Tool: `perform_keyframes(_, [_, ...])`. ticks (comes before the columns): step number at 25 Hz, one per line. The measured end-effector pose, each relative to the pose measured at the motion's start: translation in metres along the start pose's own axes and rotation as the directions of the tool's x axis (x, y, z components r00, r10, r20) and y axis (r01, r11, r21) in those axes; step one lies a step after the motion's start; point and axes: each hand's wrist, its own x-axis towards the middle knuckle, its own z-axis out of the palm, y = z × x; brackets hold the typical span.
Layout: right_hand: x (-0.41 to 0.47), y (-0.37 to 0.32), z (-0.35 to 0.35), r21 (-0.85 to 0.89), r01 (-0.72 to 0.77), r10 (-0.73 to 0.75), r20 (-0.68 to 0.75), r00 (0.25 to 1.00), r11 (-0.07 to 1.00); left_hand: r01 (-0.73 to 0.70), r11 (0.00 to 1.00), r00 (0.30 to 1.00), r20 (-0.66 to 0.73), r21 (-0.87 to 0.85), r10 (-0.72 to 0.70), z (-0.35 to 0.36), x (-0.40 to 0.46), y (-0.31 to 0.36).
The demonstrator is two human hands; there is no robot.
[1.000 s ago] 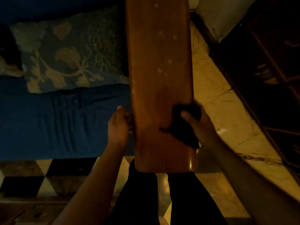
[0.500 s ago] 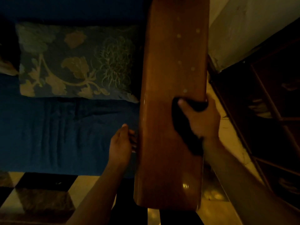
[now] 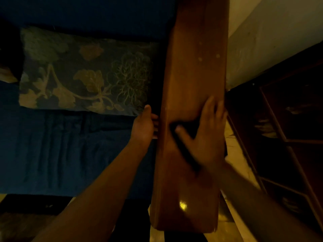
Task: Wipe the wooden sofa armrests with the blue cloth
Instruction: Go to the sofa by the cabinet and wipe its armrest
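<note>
A broad wooden sofa armrest runs from the top of the view down to the lower middle, with pale spots near its far end. My right hand lies flat on its top, fingers spread, pressing a dark blue cloth onto the wood; most of the cloth is hidden under the palm. My left hand grips the armrest's left edge, fingers curled under it, level with the right hand.
A blue sofa seat lies to the left with a floral cushion against the back. Dark wooden shelving stands close on the right, a pale wall behind it. Checkered floor tiles show below.
My right hand has slid the cloth farther up the armrest and flattened out from a bunched grip. The left hand moved up along the left edge with it.
</note>
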Motion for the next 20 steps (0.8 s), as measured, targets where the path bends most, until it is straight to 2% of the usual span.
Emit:
perform_keyframes(3, [-0.084,-0.037,0.030,-0.196,0.166,-0.144,0.124,0.982,0.966,0.055,0.998,0.998,0.028,-0.044,-0.053,-0.010,0.001,0.006])
perform_keyframes(5, [-0.072,-0.055,0.041,-0.247,0.188,-0.168,0.101,0.981,0.951,0.078,0.996,0.996,0.047,-0.033,-0.076,-0.022,0.001,0.009])
perform_keyframes(9, [0.061,-0.082,0.045,-0.244,-0.076,0.059,-0.077,0.995,0.967,0.067,0.998,0.996,0.055,-0.011,-0.066,-0.036,0.013,0.028])
perform_keyframes(11, [0.133,-0.097,0.041,-0.268,-0.150,0.126,-0.104,0.986,0.952,0.049,0.999,0.996,0.071,-0.008,-0.048,-0.032,0.025,0.049])
perform_keyframes(13, [0.187,-0.106,0.033,-0.296,-0.133,0.118,-0.069,0.991,0.946,0.014,0.999,0.998,0.059,-0.029,-0.012,-0.017,0.037,0.073])
perform_keyframes(15, [0.214,-0.096,0.029,-0.253,-0.039,0.019,-0.082,0.996,0.967,-0.050,0.998,0.998,0.041,-0.033,0.051,0.005,0.045,0.096])
perform_keyframes(18, [0.166,-0.061,0.016,-0.089,0.034,-0.043,-0.106,0.993,0.995,-0.231,0.967,0.969,-0.061,0.104,0.238,0.041,0.058,0.118])
perform_keyframes(20, [0.121,-0.025,0.001,-0.066,0.031,-0.038,-0.094,0.995,0.997,-0.285,0.939,0.936,-0.157,0.190,0.316,0.067,0.065,0.132])
